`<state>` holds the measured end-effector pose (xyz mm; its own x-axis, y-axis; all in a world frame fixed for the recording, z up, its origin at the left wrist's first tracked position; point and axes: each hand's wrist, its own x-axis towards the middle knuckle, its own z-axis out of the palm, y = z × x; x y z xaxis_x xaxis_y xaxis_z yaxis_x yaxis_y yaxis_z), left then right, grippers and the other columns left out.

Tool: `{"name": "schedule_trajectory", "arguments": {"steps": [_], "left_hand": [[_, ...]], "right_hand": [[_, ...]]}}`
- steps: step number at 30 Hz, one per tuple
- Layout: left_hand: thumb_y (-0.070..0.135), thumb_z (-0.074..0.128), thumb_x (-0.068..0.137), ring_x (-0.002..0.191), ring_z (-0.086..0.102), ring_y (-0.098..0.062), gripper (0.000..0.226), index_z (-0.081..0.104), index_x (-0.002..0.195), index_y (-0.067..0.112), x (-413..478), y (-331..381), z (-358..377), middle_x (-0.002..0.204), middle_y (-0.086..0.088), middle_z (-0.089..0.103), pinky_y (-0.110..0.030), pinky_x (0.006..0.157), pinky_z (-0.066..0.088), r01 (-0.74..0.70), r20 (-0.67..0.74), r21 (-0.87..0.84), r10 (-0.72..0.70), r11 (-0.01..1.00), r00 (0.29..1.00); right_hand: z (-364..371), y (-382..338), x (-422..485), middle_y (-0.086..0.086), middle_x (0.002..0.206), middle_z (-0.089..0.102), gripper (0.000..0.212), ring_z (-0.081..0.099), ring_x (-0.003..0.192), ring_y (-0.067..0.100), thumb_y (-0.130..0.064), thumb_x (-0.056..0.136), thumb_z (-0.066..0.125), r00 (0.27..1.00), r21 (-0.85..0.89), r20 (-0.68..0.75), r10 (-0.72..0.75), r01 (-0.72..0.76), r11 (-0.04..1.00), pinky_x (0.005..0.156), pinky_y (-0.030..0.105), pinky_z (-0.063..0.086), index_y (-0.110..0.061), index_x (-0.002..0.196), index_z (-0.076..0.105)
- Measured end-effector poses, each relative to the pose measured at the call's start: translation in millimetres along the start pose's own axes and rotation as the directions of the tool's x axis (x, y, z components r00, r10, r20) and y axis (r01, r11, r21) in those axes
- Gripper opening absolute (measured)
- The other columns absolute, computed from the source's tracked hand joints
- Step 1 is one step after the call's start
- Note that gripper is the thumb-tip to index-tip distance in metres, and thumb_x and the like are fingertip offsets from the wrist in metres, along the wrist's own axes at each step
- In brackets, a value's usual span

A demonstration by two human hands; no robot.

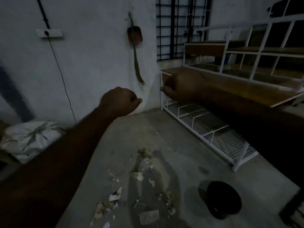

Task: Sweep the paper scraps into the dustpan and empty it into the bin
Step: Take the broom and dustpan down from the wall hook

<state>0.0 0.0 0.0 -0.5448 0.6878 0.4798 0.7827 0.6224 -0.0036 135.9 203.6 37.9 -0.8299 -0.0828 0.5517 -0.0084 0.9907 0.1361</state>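
Lighting is poor throughout and fine detail is lost. The broom point(135, 51) and the red dustpan point(134, 35) behind it are smeared by motion blur; how they are fixed to the wall cannot be determined. Below the broom, the fingers of the left hand point(120, 101) are curled under and hidden. To the right of the broom, the fingers of the right hand point(181, 88) are largely concealed behind its back. Any held item cannot be confirmed. Well below the broom, the paper scraps point(139, 191) are cut off by the bottom edge. The dark round object point(222, 199) beside them cannot be identified. The white sack point(29, 140) is cropped at the left edge.
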Motion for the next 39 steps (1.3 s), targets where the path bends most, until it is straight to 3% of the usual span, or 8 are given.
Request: {"name": "schedule_trajectory", "arguments": {"steps": [5, 11, 15, 19, 24, 28, 35, 39], "left_hand": [[0.056, 0.049, 0.090, 0.084, 0.066, -0.021, 0.042, 0.075, 0.094, 0.023, 77, -12, 58, 0.089, -0.001, 0.074, -0.034, 0.075, 0.053, -0.025, 0.016, 0.008, 0.025, 1.000, 1.000], [0.055, 0.048, 0.092, 0.081, 0.064, -0.020, 0.044, 0.075, 0.092, 0.019, 229, -17, 167, 0.089, -0.002, 0.073, -0.028, 0.070, 0.046, -0.059, 0.047, 0.011, 0.058, 0.998, 0.997], [0.057, 0.047, 0.091, 0.084, 0.066, -0.022, 0.045, 0.075, 0.093, 0.022, 346, -29, 225, 0.090, -0.002, 0.074, -0.035, 0.076, 0.054, 0.012, 0.074, -0.015, -0.011, 1.000, 0.997], [0.055, 0.047, 0.092, 0.077, 0.063, -0.022, 0.045, 0.074, 0.085, 0.019, 442, -47, 258, 0.078, -0.001, 0.070, -0.031, 0.070, 0.050, 0.034, 0.064, -0.014, -0.033, 0.999, 0.997], [0.056, 0.047, 0.092, 0.064, 0.056, -0.015, 0.043, 0.065, 0.069, 0.023, 551, -89, 303, 0.058, 0.011, 0.052, -0.026, 0.064, 0.042, 0.067, 0.126, 0.022, -0.069, 0.998, 0.990], [0.057, 0.047, 0.091, 0.071, 0.060, -0.019, 0.046, 0.071, 0.078, 0.020, 648, -135, 343, 0.076, 0.000, 0.069, -0.031, 0.071, 0.052, 0.086, 0.108, 0.065, -0.093, 0.994, 0.990], [0.056, 0.046, 0.093, 0.083, 0.064, -0.022, 0.046, 0.073, 0.091, 0.019, 845, -225, 427, 0.089, -0.005, 0.072, -0.031, 0.073, 0.051, 0.093, 0.080, 0.084, -0.099, 0.992, 0.992], [0.058, 0.050, 0.090, 0.100, 0.065, -0.021, 0.048, 0.066, 0.118, 0.023, 945, -279, 468, 0.106, 0.000, 0.072, -0.035, 0.087, 0.053, 0.125, 0.070, 0.016, -0.126, 0.992, 0.990]], "right_hand": [[64, 68, 25, 0.002, 0.066, 0.066, 0.042, 0.044, 0.055, 0.012, -0.046, 0.099, 0.051, 1.000, -0.061, -0.021, -0.016, 0.014, 0.998, 0.059, 0.026, 0.035, -0.018, 0.083, 0.078], [163, 197, 106, 0.003, 0.073, 0.070, 0.041, 0.049, 0.059, 0.013, -0.047, 0.099, 0.050, 1.000, -0.030, 0.012, -0.021, 0.021, 0.999, 0.064, 0.028, 0.046, -0.017, 0.092, 0.077], [222, 295, 182, 0.000, 0.086, 0.073, 0.039, 0.056, 0.071, 0.013, -0.051, 0.098, 0.050, 0.997, 0.011, 0.077, -0.002, 0.001, 1.000, 0.074, 0.033, 0.053, -0.022, 0.102, 0.075], [263, 368, 263, 0.002, 0.098, 0.074, 0.037, 0.052, 0.075, 0.009, -0.047, 0.098, 0.052, 0.990, 0.061, 0.114, -0.078, 0.072, 0.996, 0.074, 0.026, 0.045, -0.019, 0.110, 0.073], [320, 433, 358, 0.005, 0.102, 0.073, 0.041, 0.055, 0.080, 0.013, -0.049, 0.097, 0.053, 0.974, 0.092, 0.161, -0.161, 0.148, 0.985, 0.078, 0.030, 0.049, -0.016, 0.111, 0.073], [367, 488, 439, 0.004, 0.097, 0.073, 0.041, 0.063, 0.084, 0.018, -0.050, 0.097, 0.052, 0.969, 0.063, 0.144, -0.203, 0.196, 0.979, 0.076, 0.031, 0.050, -0.017, 0.107, 0.074], [463, 592, 597, -0.003, 0.090, 0.072, 0.042, 0.061, 0.079, 0.014, -0.058, 0.095, 0.049, 0.981, -0.006, 0.033, -0.191, 0.191, 0.982, 0.070, 0.030, 0.051, -0.025, 0.102, 0.074], [510, 651, 683, -0.003, 0.085, 0.073, 0.041, 0.055, 0.069, 0.010, -0.057, 0.095, 0.052, 0.987, 0.043, 0.021, -0.158, 0.157, 0.987, 0.069, 0.029, 0.051, -0.023, 0.100, 0.075]]}}
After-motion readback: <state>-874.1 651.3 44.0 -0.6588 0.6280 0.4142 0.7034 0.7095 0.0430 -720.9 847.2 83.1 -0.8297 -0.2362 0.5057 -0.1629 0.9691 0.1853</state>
